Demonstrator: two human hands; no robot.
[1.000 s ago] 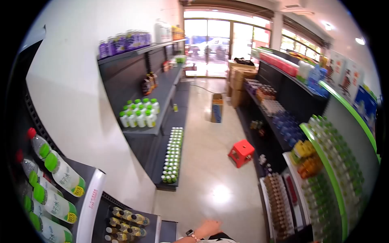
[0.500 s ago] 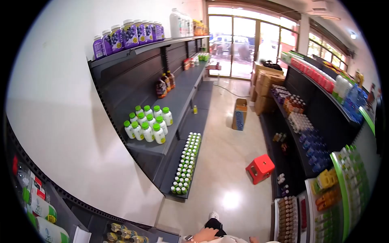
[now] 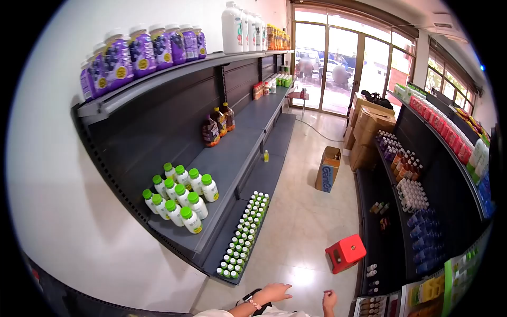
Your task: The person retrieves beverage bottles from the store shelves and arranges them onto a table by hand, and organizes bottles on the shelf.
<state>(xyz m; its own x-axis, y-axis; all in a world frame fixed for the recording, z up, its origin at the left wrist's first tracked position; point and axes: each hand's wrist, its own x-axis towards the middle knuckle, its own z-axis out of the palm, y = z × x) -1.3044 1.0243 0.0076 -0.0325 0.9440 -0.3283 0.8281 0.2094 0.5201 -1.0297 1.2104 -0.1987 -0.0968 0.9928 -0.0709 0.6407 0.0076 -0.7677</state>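
Note:
My left hand [image 3: 277,291], with a bracelet at its wrist, reaches over the floor at the bottom of the view. Its fingers are stretched out and nothing is in them. My right hand [image 3: 329,300] hangs a little to the right, fingers loosely bent, and I see nothing in it. Both are apart from the shelves. Nearest to them are the red stool [image 3: 346,252] on the floor and the rows of green-capped bottles [image 3: 244,235] on the bottom shelf. Above those, a cluster of white bottles with green caps [image 3: 181,196] stands on the middle shelf.
Purple-labelled bottles [image 3: 141,50] and large white bottles [image 3: 232,29] line the top left shelf. Several dark bottles [image 3: 210,131] stand below. An opened carton [image 3: 328,169] sits in the aisle, with stacked boxes [image 3: 371,129] behind it. Stocked shelves [image 3: 402,211] run along the right.
The view has moved forward, so the left shelves and stool look larger. Both my hands have come further into view. The bottles in the lower left corner have left the view.

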